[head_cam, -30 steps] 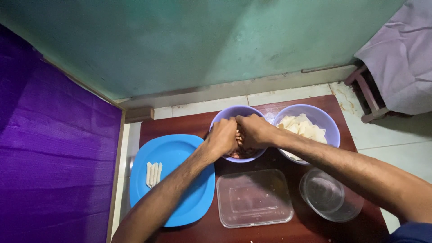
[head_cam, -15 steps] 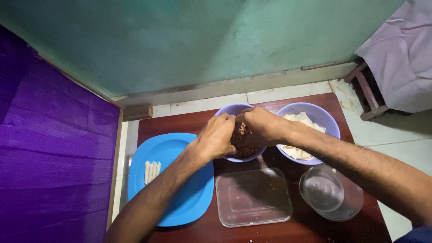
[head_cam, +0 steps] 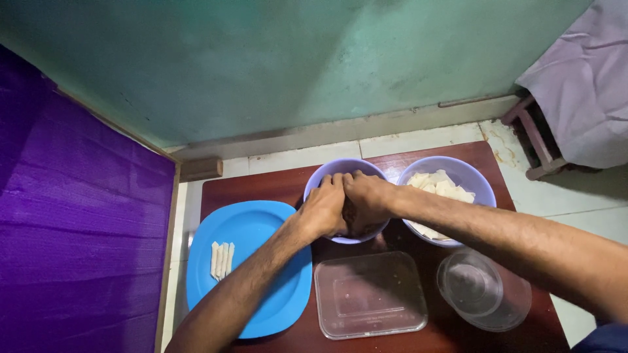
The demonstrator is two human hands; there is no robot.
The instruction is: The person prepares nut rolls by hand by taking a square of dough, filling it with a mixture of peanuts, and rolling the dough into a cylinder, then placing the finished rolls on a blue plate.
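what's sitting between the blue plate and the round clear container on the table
In the head view, a clear rectangular lid lies between the blue plate and the round clear container.

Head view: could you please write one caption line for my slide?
Both hands, left and right, meet inside a lilac bowl of brown filling, beside a bowl of pale wrappers.

Blue plate [head_cam: 252, 242], two lilac bowls [head_cam: 337, 171], clear tub [head_cam: 369, 294], dark red-brown table [head_cam: 261, 186], perhaps brown filling.

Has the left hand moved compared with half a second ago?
Yes. The left hand has shifted right, over the purple bowl, and now presses against the right hand; before, it sat at the bowl's left rim.
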